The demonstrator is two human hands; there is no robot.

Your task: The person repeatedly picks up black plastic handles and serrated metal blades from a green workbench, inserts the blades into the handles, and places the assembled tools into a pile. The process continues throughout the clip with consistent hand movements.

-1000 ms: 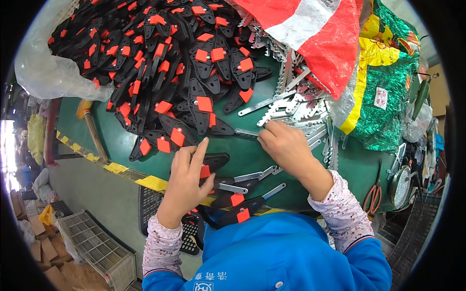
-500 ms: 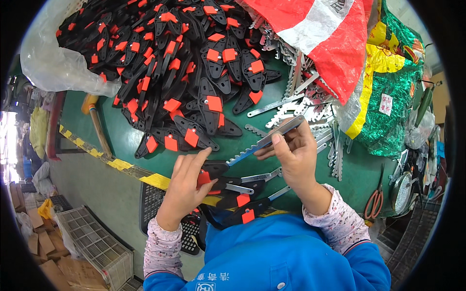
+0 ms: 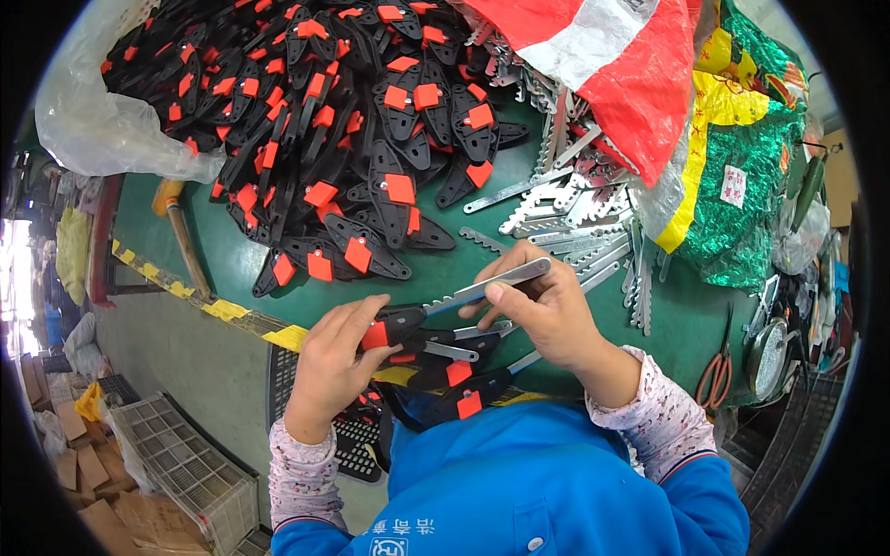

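My left hand (image 3: 324,361) grips a black plastic piece with a red tab (image 3: 402,324), its narrow end pointing right. Between the thumb and fingers of my right hand (image 3: 547,315) is a toothed metal strip (image 3: 496,284). The strip's toothed end meets the tip of the black piece; whether it has gone inside cannot be made out. Just below, at the table's near edge, lie several more black pieces (image 3: 470,389) with red tabs, with metal strips sticking out to the right.
A large heap of black pieces with red tabs (image 3: 320,139) covers the far left. Loose toothed strips (image 3: 579,208) spill from a red and white bag (image 3: 640,102). A green and yellow bag (image 3: 756,213), scissors (image 3: 717,371) and a hammer (image 3: 188,246) lie around the green table (image 3: 616,324).
My right hand has moved left and down, bringing the strip to a flatter angle against the black piece. My left hand still grips that piece, now tilted slightly upward.
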